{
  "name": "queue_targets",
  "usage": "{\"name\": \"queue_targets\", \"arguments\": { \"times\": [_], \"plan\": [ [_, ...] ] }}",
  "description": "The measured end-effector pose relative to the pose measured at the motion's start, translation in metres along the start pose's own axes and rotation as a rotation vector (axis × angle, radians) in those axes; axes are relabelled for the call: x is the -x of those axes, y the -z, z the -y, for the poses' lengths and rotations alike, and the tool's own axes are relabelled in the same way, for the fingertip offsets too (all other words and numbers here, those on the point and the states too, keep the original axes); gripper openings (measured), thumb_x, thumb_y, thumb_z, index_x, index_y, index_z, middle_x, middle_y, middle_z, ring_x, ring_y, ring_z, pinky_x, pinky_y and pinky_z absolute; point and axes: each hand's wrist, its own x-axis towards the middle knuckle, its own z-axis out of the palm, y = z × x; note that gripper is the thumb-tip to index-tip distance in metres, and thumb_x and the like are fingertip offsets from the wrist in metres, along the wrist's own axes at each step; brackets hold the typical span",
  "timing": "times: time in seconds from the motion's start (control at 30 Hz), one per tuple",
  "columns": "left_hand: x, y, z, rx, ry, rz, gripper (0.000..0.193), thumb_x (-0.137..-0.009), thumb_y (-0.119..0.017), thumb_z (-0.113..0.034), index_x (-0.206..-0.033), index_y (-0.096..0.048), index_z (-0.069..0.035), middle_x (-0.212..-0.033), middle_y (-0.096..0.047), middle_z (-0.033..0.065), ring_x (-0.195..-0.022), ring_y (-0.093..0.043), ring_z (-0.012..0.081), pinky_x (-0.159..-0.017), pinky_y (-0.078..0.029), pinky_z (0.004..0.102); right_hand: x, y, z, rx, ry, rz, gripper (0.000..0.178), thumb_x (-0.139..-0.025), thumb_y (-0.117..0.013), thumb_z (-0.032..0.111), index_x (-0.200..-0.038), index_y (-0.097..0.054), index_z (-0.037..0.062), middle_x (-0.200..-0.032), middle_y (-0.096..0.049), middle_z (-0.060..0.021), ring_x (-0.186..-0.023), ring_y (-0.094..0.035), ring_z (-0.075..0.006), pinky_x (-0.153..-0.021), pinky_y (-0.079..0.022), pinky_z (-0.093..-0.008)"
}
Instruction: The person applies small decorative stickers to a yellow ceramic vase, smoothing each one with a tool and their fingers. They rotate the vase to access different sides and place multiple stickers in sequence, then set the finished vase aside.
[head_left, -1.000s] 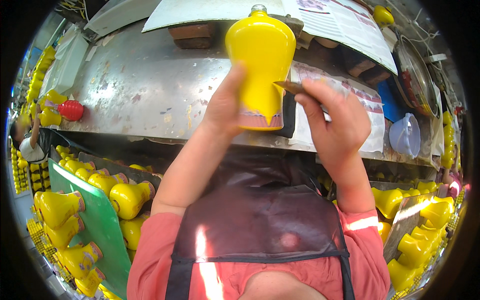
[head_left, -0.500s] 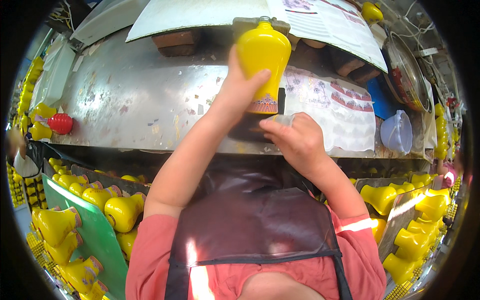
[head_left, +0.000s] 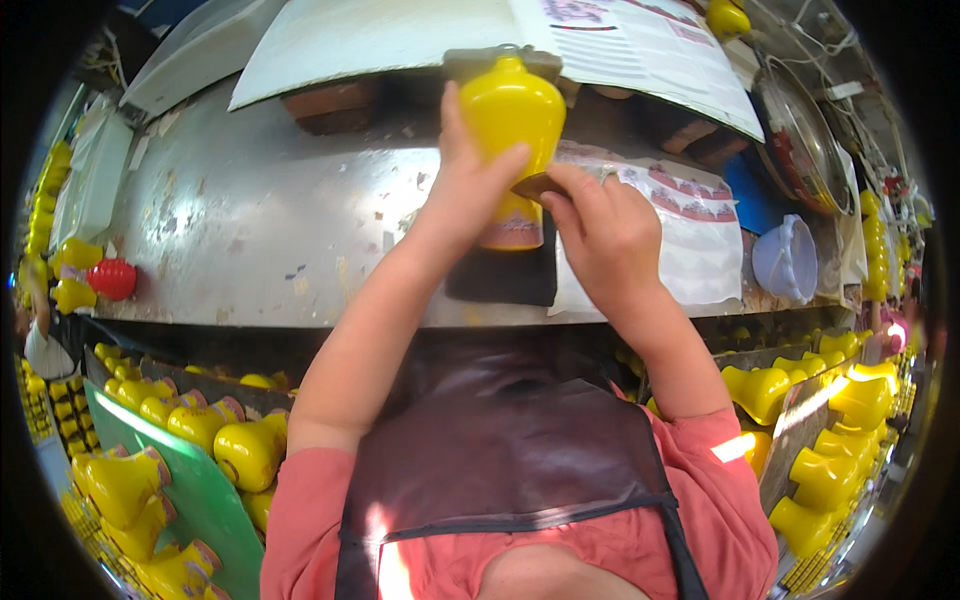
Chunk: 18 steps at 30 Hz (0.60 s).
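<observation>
My left hand [head_left: 470,195] grips a yellow plastic bottle-shaped piece [head_left: 512,120] around its middle, holding it upright over the metal workbench [head_left: 260,230]. My right hand [head_left: 600,235] presses a small dark blade-like tool [head_left: 545,185] against the side of the piece, thumb and fingers pinched on the tool. The piece's lower end has an orange-pink rim, partly hidden by my fingers. A dark pad [head_left: 505,275] lies on the bench right below both hands.
Several yellow moulded pieces fill bins at the lower left [head_left: 230,440] and right [head_left: 800,440], with a green board [head_left: 190,480] between the left bins. A red ball-like part [head_left: 112,278], a pale bowl [head_left: 790,260] and a printed sheet [head_left: 690,240] sit on the bench.
The yellow piece moved away from the camera and down toward the bench, and was turned in my left hand. My right hand followed, keeping the tool at its side.
</observation>
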Motion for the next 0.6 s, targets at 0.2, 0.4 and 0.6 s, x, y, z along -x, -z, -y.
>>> {"name": "queue_targets", "arguments": {
  "times": [0.2,0.4,0.6],
  "plan": [
    [0.002,-0.001,0.001,0.287,0.085,0.021,0.094,-0.102,-0.064,-0.020,-0.166,0.006,-0.016,-0.155,-0.040,0.0143,-0.137,-0.048,0.0277,-0.112,-0.045,0.0411,0.008,-0.001,0.002,-0.105,0.096,-0.068,0.036,-0.078,-0.084,0.003,-0.111,-0.074,0.0116,-0.069,-0.054,-0.0051,-0.058,-0.052,-0.0243,-0.055,-0.043,-0.0387],
    [-0.001,0.009,0.013,0.299,0.105,0.058,0.080,-0.101,-0.068,-0.024,-0.163,-0.020,-0.008,-0.151,-0.046,0.0133,-0.137,-0.049,0.0251,-0.116,-0.040,0.0398,0.014,-0.002,-0.075,-0.372,-0.470,-0.247,0.017,-0.093,-0.072,0.003,-0.110,-0.074,0.0049,-0.095,-0.074,-0.0050,-0.084,-0.069,-0.0156,-0.077,-0.054,-0.0295],
    [0.002,0.012,0.016,0.310,0.118,0.042,0.062,-0.104,-0.064,-0.022,-0.156,-0.035,-0.005,-0.144,-0.055,0.0102,-0.132,-0.057,0.0236,-0.114,-0.045,0.0398,0.041,0.020,-0.129,-0.653,-1.027,0.111,0.017,-0.095,-0.067,0.016,-0.098,-0.077,0.0025,-0.087,-0.072,-0.0038,-0.084,-0.068,-0.0155,-0.077,-0.052,-0.0283]
  ]
}}
